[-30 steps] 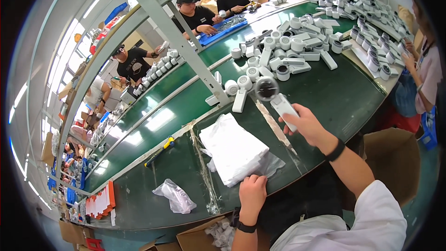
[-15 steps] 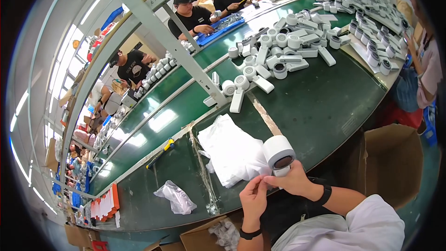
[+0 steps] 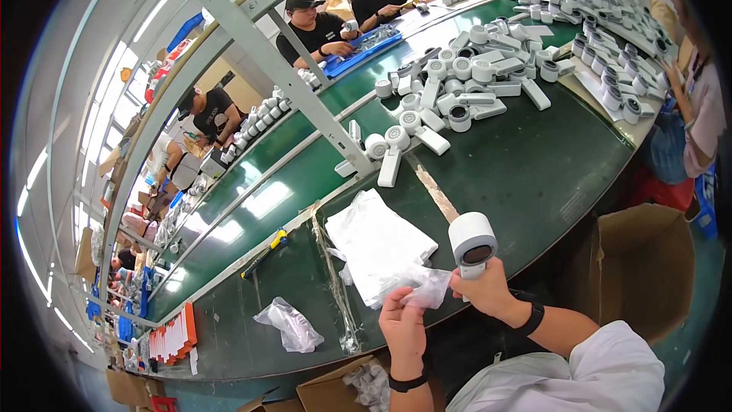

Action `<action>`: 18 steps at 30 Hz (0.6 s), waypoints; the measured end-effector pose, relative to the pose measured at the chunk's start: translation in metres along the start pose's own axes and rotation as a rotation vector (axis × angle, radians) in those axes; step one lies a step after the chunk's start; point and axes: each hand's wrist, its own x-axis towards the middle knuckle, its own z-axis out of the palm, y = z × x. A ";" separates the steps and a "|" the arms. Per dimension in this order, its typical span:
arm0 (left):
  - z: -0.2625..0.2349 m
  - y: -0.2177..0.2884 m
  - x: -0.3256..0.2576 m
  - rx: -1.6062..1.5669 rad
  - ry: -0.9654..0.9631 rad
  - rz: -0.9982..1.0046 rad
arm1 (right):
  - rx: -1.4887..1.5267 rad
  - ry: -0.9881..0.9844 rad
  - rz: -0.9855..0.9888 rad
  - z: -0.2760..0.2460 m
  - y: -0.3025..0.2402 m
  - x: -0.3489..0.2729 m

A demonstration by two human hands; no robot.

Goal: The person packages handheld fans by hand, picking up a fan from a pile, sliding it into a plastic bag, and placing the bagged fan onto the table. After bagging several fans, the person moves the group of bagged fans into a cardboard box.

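Note:
My right hand (image 3: 489,291) is wrapped round the handle of a white hair-dryer-shaped device (image 3: 471,233), its drum-like head up and its dark, grey-rimmed end facing me. Between my hands stretches a thin clear plastic bag (image 3: 431,287). The fingers of my left hand (image 3: 402,328) pinch one side of it, and its other side reaches my right fingers. Just beyond lies a stack of white translucent plastic bags (image 3: 372,235) on the dark green table (image 3: 526,175). A crumpled clear bag (image 3: 290,326), its contents hard to make out, rests farther left.
A yellow-and-black utility knife (image 3: 264,252) lies to the left. Similar white devices (image 3: 457,80) are heaped at the far side. Cardboard boxes stand at right (image 3: 644,267) and below the edge (image 3: 324,393). A metal post (image 3: 293,84) rises midway. Co-workers sit across.
My hands have drawn apart, the left moving slightly left, and the clear bag now spreads between them. The device has shifted a little right and up in my right hand.

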 end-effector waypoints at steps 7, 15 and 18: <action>0.009 0.001 0.003 0.267 0.140 0.002 | -0.243 -0.066 -0.165 -0.026 -0.010 -0.012; 0.028 0.009 0.006 0.494 0.064 0.088 | -0.677 -0.798 -0.088 -0.079 -0.056 -0.021; 0.021 0.007 0.004 0.575 -0.030 0.109 | -0.807 -0.804 -0.076 -0.075 -0.056 -0.016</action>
